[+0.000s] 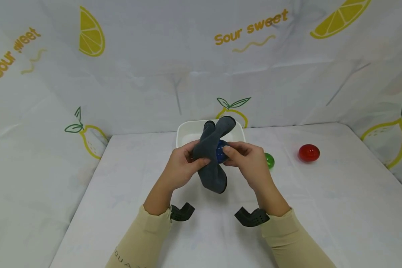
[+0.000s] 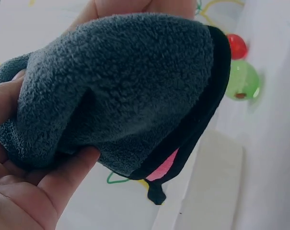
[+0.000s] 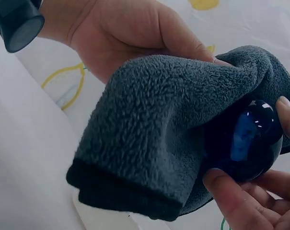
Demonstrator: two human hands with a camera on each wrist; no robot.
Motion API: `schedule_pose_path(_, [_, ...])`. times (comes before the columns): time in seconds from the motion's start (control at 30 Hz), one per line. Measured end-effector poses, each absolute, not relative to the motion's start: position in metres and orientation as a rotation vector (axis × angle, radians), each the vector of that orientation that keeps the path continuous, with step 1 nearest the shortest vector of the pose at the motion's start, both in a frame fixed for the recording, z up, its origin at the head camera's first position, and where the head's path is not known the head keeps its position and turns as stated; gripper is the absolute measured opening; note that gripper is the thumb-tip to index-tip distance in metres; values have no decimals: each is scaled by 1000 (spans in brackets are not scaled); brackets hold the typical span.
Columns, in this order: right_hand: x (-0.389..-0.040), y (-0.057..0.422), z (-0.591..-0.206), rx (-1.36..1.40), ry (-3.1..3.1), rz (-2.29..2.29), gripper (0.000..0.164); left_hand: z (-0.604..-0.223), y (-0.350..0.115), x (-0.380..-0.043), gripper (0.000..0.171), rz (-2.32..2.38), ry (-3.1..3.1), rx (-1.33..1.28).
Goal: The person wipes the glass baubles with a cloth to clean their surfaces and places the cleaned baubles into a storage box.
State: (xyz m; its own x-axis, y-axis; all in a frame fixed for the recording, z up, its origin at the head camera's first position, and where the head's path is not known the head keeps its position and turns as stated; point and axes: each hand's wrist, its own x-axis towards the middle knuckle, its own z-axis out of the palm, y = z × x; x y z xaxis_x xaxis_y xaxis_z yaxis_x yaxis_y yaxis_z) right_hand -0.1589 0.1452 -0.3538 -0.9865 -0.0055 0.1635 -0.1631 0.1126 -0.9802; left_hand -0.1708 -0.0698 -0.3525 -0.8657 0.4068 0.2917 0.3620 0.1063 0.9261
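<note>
My left hand (image 1: 177, 171) grips a thick grey-blue fleecy cloth (image 1: 207, 149) with dark edging, folded so its ends stick up and hang down. A glossy dark-blue ball (image 1: 222, 152) sits against the cloth's fold, pinched between the thumb and fingers of my right hand (image 1: 254, 165). In the right wrist view, the cloth (image 3: 145, 120) wraps one side of the ball (image 3: 250, 139), and its other side shows bare. The left wrist view shows the cloth (image 2: 125, 81) filling the middle, with a pink patch and a small dark tab at its lower edge.
Behind the hands stands a white rectangular tub (image 1: 187, 130) at the table's back edge. A green ball (image 1: 270, 160) lies just past the right hand, partly hidden, and a red ball (image 1: 309, 153) rests farther right. Lemon-printed white sheeting (image 1: 137, 74) hangs around the table.
</note>
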Motion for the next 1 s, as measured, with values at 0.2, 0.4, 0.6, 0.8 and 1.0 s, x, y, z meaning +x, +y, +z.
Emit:
schedule_pose_path(0.2, [-161, 146, -353, 153, -2284, 2123, 41, -354, -71, -172, 42, 1909, 2303, 807])
schedule_pose_path(0.4, [-159, 152, -352, 299, -2274, 2098, 42, -354, -72, -172, 38, 1965, 2237, 742])
schedule_pose_path(0.6, [-156, 159, -350, 473, -2231, 2058, 58, -351, -71, -172, 41, 1989, 2192, 752])
schedule_pose_path(0.8, [-156, 157, -351, 641, -2135, 2004, 63, -352, -69, -171, 48, 2032, 2185, 775])
schedule_pose_path(1.0, [-157, 151, -353, 626, -2132, 1901, 67, -354, -66, -170, 47, 2051, 2255, 763])
